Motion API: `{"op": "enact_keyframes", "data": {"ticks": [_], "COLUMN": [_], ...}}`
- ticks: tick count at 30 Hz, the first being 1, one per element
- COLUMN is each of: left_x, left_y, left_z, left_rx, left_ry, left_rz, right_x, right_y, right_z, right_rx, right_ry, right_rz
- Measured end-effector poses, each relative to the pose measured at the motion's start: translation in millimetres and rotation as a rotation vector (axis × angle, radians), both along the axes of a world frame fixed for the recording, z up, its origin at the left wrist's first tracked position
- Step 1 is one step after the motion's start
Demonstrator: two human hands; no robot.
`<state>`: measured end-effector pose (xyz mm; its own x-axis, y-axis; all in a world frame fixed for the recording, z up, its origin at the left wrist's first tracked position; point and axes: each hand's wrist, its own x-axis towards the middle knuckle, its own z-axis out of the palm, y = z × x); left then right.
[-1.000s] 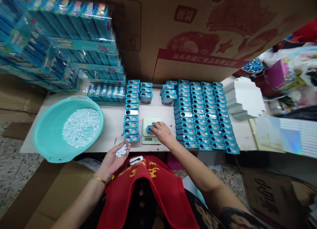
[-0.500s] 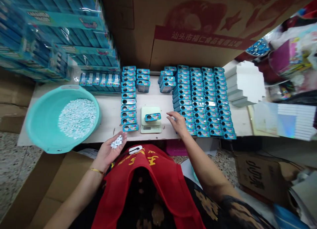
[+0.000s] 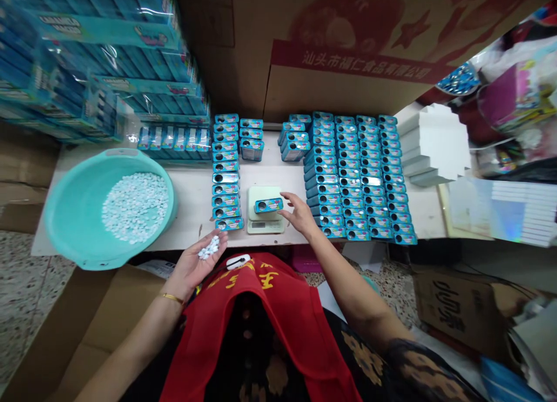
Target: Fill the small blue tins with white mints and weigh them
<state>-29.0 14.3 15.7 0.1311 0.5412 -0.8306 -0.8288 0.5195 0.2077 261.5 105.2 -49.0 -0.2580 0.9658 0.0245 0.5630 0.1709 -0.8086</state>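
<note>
My left hand (image 3: 196, 263) is cupped palm up over the table's front edge, holding a small heap of white candies (image 3: 209, 248). A blue candy tin (image 3: 268, 205) stands on a pale kitchen scale (image 3: 265, 223). At the tin's right end is my right hand (image 3: 300, 215), thumb and fingers apart. Whether its fingertips touch the tin I cannot tell. To the left of the scale runs a column of blue tins (image 3: 225, 190), close beyond my left fingertips.
A turquoise basin (image 3: 65, 216) with many white candies stands at the left. Packed blue display boxes (image 3: 143, 89) are stacked behind it. Several rows of tins (image 3: 348, 176) fill the right side, beside white folded cartons (image 3: 435, 147). A large cardboard box (image 3: 331, 60) rises behind.
My right hand has moved left, from beside the right-hand rows to the end of the tin on the scale. My left hand has shifted slightly right and up with the candies.
</note>
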Motion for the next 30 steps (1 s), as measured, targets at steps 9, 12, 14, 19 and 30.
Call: {"op": "enact_keyframes", "data": {"ticks": [9, 12, 14, 19, 30], "left_x": [37, 49, 55, 53, 34], "left_y": [43, 57, 63, 65, 36], "left_z": [-11.3, -14.3, -13.0, -4.2, -6.7], "left_rx": [0.093, 0.097, 0.116, 0.167, 0.119], "left_ry": [-0.074, -0.089, -0.112, -0.117, -0.081], "left_rz": [-0.078, -0.076, -0.071, -0.063, -0.082], "right_x": [-22, -21, -20, -27, -35], "right_y": [6, 5, 7, 9, -18], "right_z": [10.0, 49.0, 64.0, 34.0, 17.8], "right_rx": [0.033, 0.154, 0.173, 0.015, 0.115], "right_ry": [0.065, -0.085, -0.096, 0.199, 0.008], "right_rz": [-0.030, 0.016, 0.011, -0.144, -0.108]}}
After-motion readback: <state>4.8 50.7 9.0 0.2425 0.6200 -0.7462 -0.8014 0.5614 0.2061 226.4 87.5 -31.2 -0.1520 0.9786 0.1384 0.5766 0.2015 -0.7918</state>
